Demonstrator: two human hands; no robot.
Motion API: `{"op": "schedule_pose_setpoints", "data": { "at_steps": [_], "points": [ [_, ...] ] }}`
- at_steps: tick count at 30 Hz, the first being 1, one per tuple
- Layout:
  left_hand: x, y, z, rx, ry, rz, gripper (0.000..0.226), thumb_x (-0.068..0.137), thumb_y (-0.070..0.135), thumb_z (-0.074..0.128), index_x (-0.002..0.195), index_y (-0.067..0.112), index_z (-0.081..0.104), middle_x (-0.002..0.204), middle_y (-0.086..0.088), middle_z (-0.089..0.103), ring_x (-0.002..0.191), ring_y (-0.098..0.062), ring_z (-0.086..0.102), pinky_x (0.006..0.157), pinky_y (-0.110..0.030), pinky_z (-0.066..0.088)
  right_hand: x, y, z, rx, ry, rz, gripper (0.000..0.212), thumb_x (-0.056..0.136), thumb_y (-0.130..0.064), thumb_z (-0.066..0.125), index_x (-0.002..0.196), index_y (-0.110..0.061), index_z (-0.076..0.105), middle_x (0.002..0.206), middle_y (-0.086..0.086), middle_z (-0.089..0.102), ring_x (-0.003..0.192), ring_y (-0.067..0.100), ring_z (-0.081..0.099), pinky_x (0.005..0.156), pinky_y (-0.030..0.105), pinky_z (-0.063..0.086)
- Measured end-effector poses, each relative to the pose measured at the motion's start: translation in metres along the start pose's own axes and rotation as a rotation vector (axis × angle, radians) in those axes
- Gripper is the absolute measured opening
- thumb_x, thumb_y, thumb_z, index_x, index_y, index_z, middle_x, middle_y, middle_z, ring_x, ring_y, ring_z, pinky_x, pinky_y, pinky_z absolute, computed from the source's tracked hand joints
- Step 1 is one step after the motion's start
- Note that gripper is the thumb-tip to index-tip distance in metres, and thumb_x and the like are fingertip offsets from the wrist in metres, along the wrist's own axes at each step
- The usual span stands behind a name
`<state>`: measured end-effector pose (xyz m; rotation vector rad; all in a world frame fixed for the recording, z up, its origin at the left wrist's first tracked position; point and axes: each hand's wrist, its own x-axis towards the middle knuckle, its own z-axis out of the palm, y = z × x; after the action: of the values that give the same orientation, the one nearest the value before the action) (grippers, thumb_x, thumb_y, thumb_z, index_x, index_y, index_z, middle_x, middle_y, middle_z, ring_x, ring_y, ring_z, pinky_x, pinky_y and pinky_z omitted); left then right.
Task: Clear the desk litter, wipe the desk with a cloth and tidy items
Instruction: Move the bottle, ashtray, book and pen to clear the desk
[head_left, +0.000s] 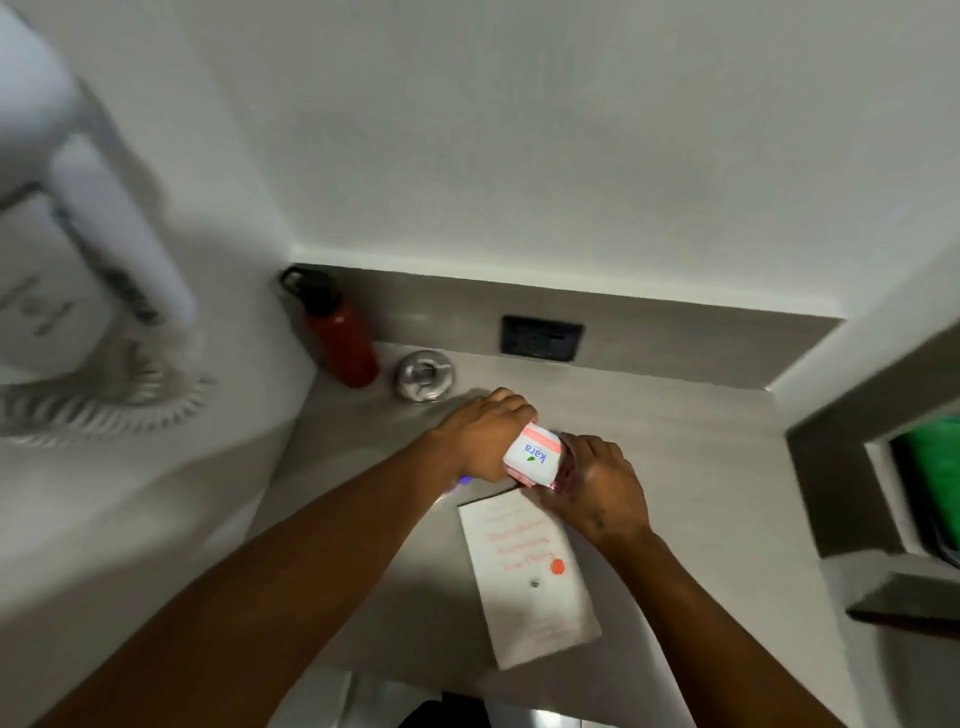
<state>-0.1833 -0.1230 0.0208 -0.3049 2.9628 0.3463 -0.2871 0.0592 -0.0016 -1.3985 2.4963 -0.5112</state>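
Observation:
A white and pink pack of wipes (535, 457) with blue lettering is held just above the grey desk (701, 467), near its middle. My left hand (483, 431) grips the pack's left end. My right hand (605, 486) holds its right end, fingers curled around the crinkled pink wrapper. A white book (530, 577) with red lettering lies flat on the desk just below the pack, partly under my right wrist.
A red bottle (343, 338) with a black cap stands in the desk's back left corner. Beside it sits a round metal ashtray (423, 375). A black wall socket (542, 338) is behind. A white hairdryer (104, 234) hangs at left. A niche (924, 483) opens at right.

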Motion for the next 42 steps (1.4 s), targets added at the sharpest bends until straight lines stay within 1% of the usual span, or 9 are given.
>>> {"op": "schedule_pose_setpoints", "data": {
  "at_steps": [7,12,21,26,30,34,36,39,42],
  "points": [
    [-0.105,-0.121,0.004,0.042,0.032,-0.355,0.068,0.063,0.028,0.079,0.122,0.014,0.05,0.123,-0.007,0.054,0.114,-0.028,0.052,0.093,-0.042,0.051,0.083,-0.128,0.059,-0.001,-0.173,-0.239,0.086,0.067,-0.061,0.074,0.14,-0.027,0.046,0.129,0.003,0.061,0.113,0.023,0.055,0.093,0.034,0.048],
    [-0.142,-0.167,0.019,-0.053,-0.003,-0.554,0.079,0.066,0.022,0.085,0.133,0.016,0.042,0.131,-0.008,0.05,0.122,-0.028,0.048,0.1,-0.04,0.046,0.117,-0.186,0.096,0.021,-0.278,-0.305,0.082,0.068,-0.059,0.077,0.138,-0.027,0.049,0.129,0.003,0.062,0.114,0.024,0.057,0.095,0.036,0.049],
    [-0.138,-0.183,0.044,-0.042,0.06,-0.571,0.075,0.069,0.025,0.082,0.134,0.012,0.047,0.132,-0.013,0.052,0.124,-0.03,0.046,0.111,-0.038,0.037,0.131,-0.188,0.116,0.0,-0.358,-0.281,0.086,0.073,-0.05,0.079,0.146,-0.026,0.04,0.139,0.002,0.055,0.127,0.024,0.05,0.104,0.038,0.045],
    [-0.133,-0.177,0.047,-0.125,0.075,-0.644,0.081,0.073,0.017,0.081,0.143,0.01,0.04,0.14,-0.014,0.047,0.13,-0.031,0.045,0.11,-0.041,0.041,0.124,-0.18,0.11,0.088,-0.377,-0.268,0.079,0.078,-0.041,0.079,0.145,-0.023,0.042,0.138,0.003,0.057,0.124,0.023,0.055,0.102,0.041,0.05],
    [-0.139,-0.145,0.042,-0.146,0.153,-0.712,0.087,0.078,0.017,0.077,0.151,0.011,0.029,0.152,-0.012,0.036,0.139,-0.03,0.038,0.114,-0.042,0.04,0.11,-0.154,0.086,0.228,-0.264,-0.193,0.055,0.078,-0.04,0.079,0.128,-0.026,0.06,0.12,-0.002,0.068,0.1,0.015,0.063,0.082,0.028,0.05],
    [-0.148,-0.053,0.061,-0.338,0.297,-0.779,0.071,0.083,0.023,0.063,0.147,0.006,0.037,0.148,-0.017,0.042,0.136,-0.034,0.04,0.115,-0.04,0.035,0.074,-0.085,0.05,0.213,-0.218,-0.039,0.033,0.082,-0.046,0.072,0.11,-0.032,0.063,0.1,-0.008,0.068,0.079,0.005,0.061,0.071,0.025,0.051],
    [-0.148,0.001,0.081,-0.49,0.218,-0.858,0.058,0.088,0.031,0.062,0.139,0.008,0.047,0.138,-0.016,0.053,0.127,-0.032,0.051,0.109,-0.037,0.042,0.044,-0.046,0.037,0.103,-0.279,0.06,0.035,0.078,-0.049,0.072,0.105,-0.031,0.06,0.099,-0.004,0.066,0.081,0.01,0.063,0.071,0.03,0.056],
    [-0.141,0.065,0.104,-0.636,0.069,-0.929,0.046,0.084,0.041,0.07,0.119,0.011,0.06,0.116,-0.009,0.068,0.106,-0.025,0.066,0.087,-0.028,0.052,-0.009,-0.006,0.028,0.049,-0.319,0.14,0.056,0.072,-0.051,0.076,0.118,-0.024,0.056,0.107,0.002,0.064,0.096,0.022,0.065,0.078,0.04,0.059],
    [-0.131,0.1,0.111,-0.736,0.017,-1.002,0.041,0.08,0.044,0.073,0.103,0.011,0.066,0.103,-0.007,0.073,0.093,-0.023,0.07,0.076,-0.028,0.055,-0.051,0.009,0.028,0.183,-0.343,0.138,0.048,0.078,-0.033,0.079,0.121,-0.022,0.061,0.111,0.0,0.071,0.09,0.013,0.065,0.071,0.021,0.053]
  ]
}}
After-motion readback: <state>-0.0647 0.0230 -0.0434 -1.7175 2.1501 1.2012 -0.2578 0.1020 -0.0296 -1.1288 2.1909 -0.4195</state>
